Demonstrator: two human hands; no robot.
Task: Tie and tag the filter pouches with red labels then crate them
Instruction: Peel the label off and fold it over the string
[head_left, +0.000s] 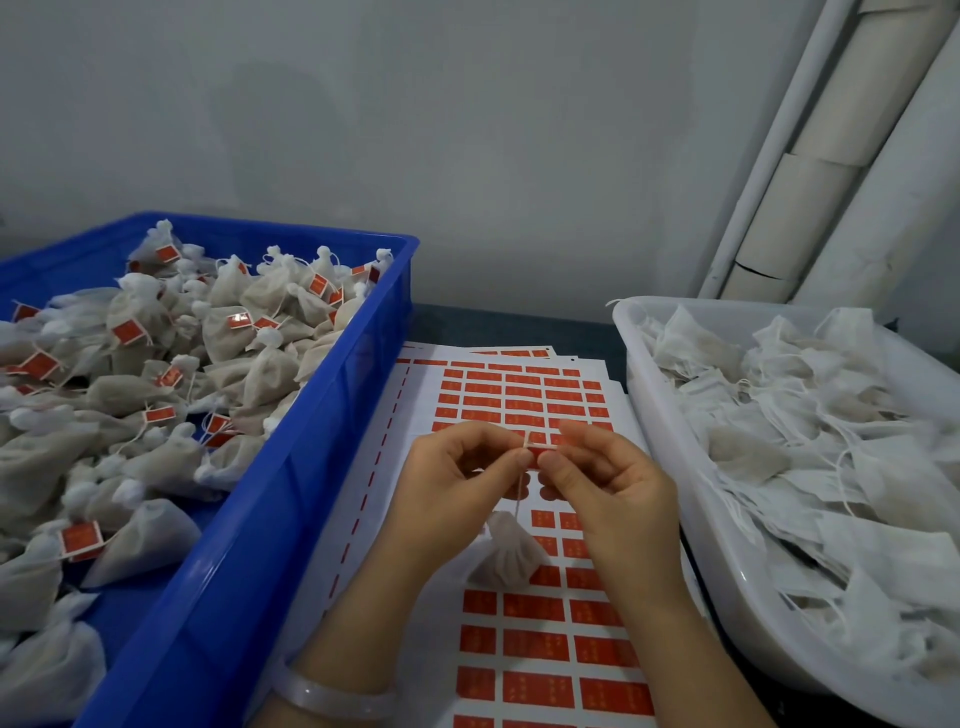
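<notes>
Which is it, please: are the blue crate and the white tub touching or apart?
Apart. The head view shows label sheets lying in a clear gap between the blue crate and the white tub.

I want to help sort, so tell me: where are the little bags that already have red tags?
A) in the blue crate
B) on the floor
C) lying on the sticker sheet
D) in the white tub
A: the blue crate on the left holds tied pouches with red labels; the loose pouches in the white tub show none.
</notes>
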